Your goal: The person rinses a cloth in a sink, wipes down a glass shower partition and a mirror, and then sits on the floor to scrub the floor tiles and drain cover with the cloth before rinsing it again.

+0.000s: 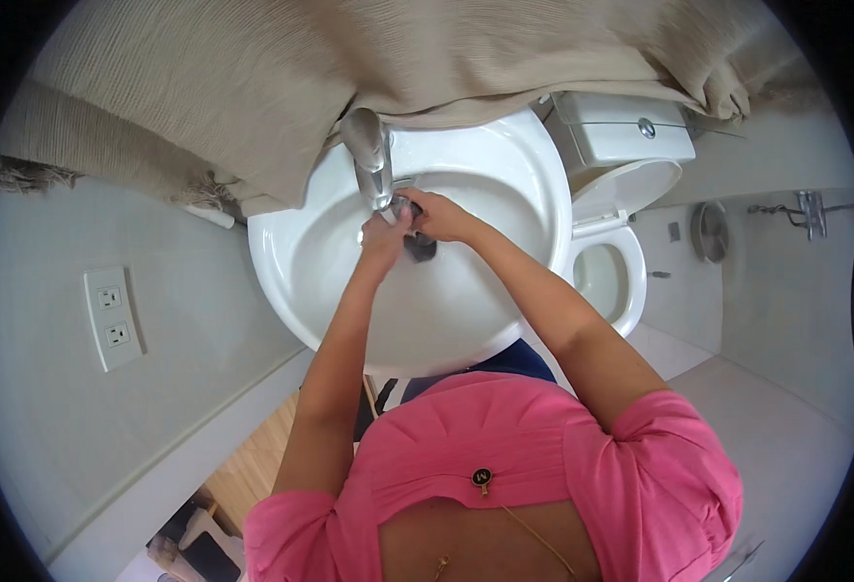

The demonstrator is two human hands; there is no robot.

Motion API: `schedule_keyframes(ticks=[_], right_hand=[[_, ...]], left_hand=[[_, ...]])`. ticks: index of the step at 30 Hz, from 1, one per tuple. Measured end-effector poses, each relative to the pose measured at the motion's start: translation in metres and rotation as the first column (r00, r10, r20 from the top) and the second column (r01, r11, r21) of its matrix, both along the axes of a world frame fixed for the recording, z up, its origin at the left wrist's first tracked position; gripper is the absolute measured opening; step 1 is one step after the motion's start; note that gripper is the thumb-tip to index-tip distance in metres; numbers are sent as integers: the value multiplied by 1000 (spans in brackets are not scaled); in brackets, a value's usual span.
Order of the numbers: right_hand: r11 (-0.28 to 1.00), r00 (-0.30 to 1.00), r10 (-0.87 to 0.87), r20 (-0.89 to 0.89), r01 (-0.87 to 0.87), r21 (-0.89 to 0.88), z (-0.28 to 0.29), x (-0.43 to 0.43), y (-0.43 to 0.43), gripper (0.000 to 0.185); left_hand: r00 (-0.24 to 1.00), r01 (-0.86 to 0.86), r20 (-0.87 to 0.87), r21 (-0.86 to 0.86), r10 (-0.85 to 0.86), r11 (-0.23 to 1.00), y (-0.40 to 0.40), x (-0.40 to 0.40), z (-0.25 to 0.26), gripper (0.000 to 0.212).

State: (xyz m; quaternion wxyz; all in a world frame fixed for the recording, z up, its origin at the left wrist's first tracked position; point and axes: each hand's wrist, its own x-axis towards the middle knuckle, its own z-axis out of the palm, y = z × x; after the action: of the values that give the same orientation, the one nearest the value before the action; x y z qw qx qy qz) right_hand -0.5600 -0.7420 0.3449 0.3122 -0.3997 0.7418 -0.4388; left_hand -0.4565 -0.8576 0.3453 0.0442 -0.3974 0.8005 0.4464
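Observation:
Both hands are together in a white washbasin [463,313], just below the spout of a chrome faucet [370,156]. My left hand [385,236] grips a small dark grey, wet-looking item [421,249], perhaps a cloth, from its left side. From the right, my right hand [438,214] has its fingers closed on the upper part of the same item. The lower end of the item hangs free over the bowl. Fingers and blur hide much of its shape, so I cannot tell exactly what it is.
A beige curtain [252,87] hangs behind the basin and touches its back rim. To the right stands a toilet [605,280] with its lid raised, below a white cistern [620,131]. A double wall outlet [112,318] is on the left wall. A shower valve [811,214] is at far right.

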Motion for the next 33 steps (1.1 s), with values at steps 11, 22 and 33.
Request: schedule_keyframes(ticks=[11,22,33], right_hand=[[950,903,-298,311,312,4,14,44,-17,23],[991,833,-123,-539,75,-111,3,1,26,29],[992,965,17,-261,-49,-117,-3,-14,49,28]], left_hand=[[719,-194,-36,949,694,250,-6,28,-53,31],[752,-165,-338,735,566,658,-4,26,1,17],[515,-196,-281,881,810,430,-14,57,-32,27]])
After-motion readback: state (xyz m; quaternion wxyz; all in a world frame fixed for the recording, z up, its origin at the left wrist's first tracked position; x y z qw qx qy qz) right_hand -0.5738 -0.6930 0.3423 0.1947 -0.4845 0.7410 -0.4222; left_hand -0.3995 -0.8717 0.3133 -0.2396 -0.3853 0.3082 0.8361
